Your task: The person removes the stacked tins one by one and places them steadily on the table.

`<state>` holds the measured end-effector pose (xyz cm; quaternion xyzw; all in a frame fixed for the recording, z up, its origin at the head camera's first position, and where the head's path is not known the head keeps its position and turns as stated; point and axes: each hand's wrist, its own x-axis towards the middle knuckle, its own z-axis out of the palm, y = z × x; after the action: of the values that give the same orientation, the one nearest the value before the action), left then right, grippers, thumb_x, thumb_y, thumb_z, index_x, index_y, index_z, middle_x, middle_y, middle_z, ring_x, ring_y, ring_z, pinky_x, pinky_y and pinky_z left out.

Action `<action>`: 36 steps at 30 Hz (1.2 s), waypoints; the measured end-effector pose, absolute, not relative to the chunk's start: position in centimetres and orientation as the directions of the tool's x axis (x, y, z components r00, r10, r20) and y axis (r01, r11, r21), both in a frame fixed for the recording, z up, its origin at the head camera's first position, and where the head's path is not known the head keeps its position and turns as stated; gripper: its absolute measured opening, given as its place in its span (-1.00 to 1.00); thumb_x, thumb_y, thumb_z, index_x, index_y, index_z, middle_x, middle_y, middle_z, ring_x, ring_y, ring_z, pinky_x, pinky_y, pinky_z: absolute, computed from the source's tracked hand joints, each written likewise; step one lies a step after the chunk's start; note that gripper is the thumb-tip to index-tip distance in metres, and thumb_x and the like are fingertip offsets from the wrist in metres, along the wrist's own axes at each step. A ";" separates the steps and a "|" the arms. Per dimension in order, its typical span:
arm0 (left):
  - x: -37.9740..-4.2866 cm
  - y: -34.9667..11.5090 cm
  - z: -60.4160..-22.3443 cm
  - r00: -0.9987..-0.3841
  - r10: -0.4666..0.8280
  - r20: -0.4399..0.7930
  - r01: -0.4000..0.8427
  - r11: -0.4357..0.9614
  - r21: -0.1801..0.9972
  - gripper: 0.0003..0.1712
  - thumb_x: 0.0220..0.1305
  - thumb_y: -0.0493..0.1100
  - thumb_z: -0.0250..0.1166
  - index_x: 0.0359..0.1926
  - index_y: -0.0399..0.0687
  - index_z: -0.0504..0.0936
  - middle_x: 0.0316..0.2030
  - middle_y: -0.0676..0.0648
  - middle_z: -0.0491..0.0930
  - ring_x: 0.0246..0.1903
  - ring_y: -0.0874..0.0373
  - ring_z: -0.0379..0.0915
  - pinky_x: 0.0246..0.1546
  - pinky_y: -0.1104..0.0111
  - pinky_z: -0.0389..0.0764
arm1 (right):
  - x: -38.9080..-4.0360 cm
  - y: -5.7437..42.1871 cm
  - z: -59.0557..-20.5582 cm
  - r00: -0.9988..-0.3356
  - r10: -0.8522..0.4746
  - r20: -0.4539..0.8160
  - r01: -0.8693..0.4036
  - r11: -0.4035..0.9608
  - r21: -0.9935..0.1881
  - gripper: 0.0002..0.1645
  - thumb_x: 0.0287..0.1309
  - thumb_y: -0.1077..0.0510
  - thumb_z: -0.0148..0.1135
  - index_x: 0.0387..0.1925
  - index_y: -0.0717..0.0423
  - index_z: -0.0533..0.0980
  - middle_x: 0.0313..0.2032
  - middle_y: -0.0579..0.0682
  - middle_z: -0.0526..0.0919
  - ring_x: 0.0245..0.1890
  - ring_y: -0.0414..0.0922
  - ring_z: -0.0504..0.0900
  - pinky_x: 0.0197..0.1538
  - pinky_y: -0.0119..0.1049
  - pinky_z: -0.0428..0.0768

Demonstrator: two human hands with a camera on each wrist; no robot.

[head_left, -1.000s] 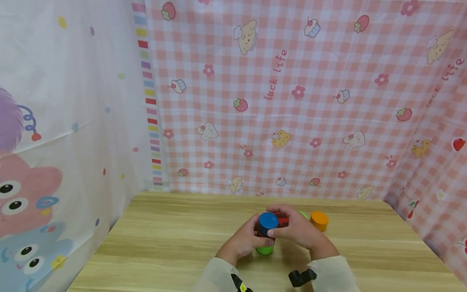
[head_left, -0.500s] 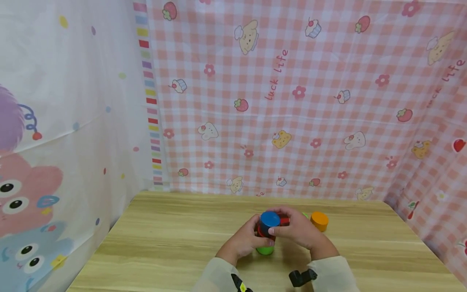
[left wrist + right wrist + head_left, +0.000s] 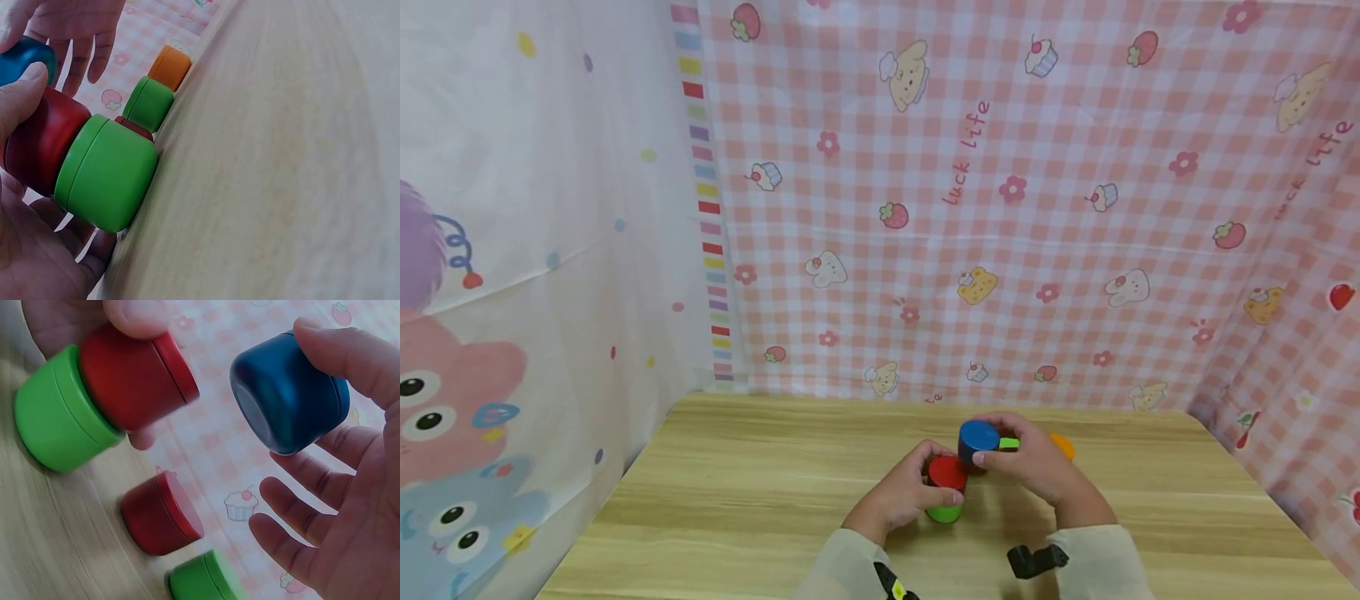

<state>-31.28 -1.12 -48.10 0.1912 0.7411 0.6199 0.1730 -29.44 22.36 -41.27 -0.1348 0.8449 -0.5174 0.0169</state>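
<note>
My left hand grips a small round red lidded tin, which sits on a green lidded tin standing on the table. In the right wrist view, the red tin leans toward the camera's right over the green one. A blue tin is pinched between thumb and fingers of my right hand, up off the stack and to its right. The blue tin's flat pale base shows in that view, and a gap separates it from the red tin.
Behind the stack stand a second red tin, a second green tin and an orange tin, partly covered by my right hand in the head view. The wooden table ends at a pink checked cloth.
My right hand has raised the blue tin from the red tin's top and moved it right and back. The red lid is now exposed. My left hand has stayed at the stack.
</note>
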 end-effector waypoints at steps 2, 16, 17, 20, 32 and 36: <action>-31.2 -1.1 -48.1 -0.867 0.497 -0.016 0.069 0.151 0.986 -0.45 0.26 -0.18 0.55 0.19 0.11 0.51 0.08 -0.01 0.62 0.07 0.05 0.53 0.24 0.08 0.56 | -29.5 22.7 -41.3 -0.968 -0.227 0.107 -0.200 0.439 -0.876 -0.31 0.27 0.01 0.50 0.35 0.13 0.51 0.22 0.15 0.63 0.21 0.12 0.52 0.08 -0.16 0.61; -31.0 -1.1 -47.8 -0.876 0.483 -0.012 0.067 0.145 0.987 -0.45 0.24 -0.23 0.54 0.19 0.08 0.51 0.07 -0.01 0.63 0.08 0.06 0.53 0.32 0.02 0.49 | -29.6 25.4 -41.4 -0.998 -0.042 0.047 -0.062 0.521 -0.852 -0.14 0.33 -0.15 0.44 0.50 0.11 0.37 0.41 0.31 0.44 0.38 0.30 0.39 0.22 0.16 0.58; -31.0 -1.1 -47.8 -0.876 0.482 -0.012 0.067 0.146 0.987 -0.45 0.24 -0.23 0.54 0.18 0.09 0.51 0.07 -0.01 0.63 0.09 0.06 0.53 0.33 0.02 0.49 | -29.6 25.6 -41.4 -0.999 -0.029 0.039 -0.049 0.519 -0.854 -0.12 0.34 -0.16 0.43 0.51 0.11 0.34 0.43 0.33 0.40 0.40 0.31 0.38 0.24 0.15 0.59; -31.0 -1.0 -47.8 -0.877 0.481 -0.012 0.068 0.149 0.987 -0.46 0.25 -0.23 0.54 0.17 0.08 0.51 0.06 0.00 0.63 0.09 0.07 0.53 0.33 0.01 0.48 | -29.6 26.0 -41.4 -1.000 0.011 0.027 -0.018 0.505 -0.863 -0.09 0.34 -0.15 0.42 0.53 0.14 0.31 0.46 0.35 0.36 0.44 0.32 0.34 0.29 0.14 0.56; -31.2 -0.9 -48.0 -0.874 0.486 -0.006 0.055 0.111 0.992 -0.47 0.25 -0.27 0.53 0.16 0.04 0.51 0.02 -0.01 0.65 0.06 0.08 0.54 0.25 0.13 0.51 | -29.9 28.0 -42.2 -0.991 0.130 0.009 0.047 0.422 -0.906 -0.07 0.38 -0.17 0.39 0.54 0.21 0.27 0.46 0.38 0.36 0.42 0.27 0.38 0.46 0.18 0.40; -31.2 -0.9 -48.0 -0.874 0.486 -0.005 0.055 0.109 0.992 -0.47 0.25 -0.28 0.53 0.16 0.04 0.51 0.03 -0.01 0.64 0.06 0.08 0.54 0.27 0.12 0.50 | -29.9 28.8 -42.6 -0.979 0.203 -0.010 0.091 0.394 -0.915 -0.03 0.39 -0.19 0.36 0.57 0.23 0.21 0.47 0.37 0.34 0.43 0.25 0.37 0.48 0.18 0.37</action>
<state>-31.16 -0.87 -48.02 0.1865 0.7256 0.6407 0.1681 -29.90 28.79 -42.57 0.0881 0.8332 -0.5434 -0.0513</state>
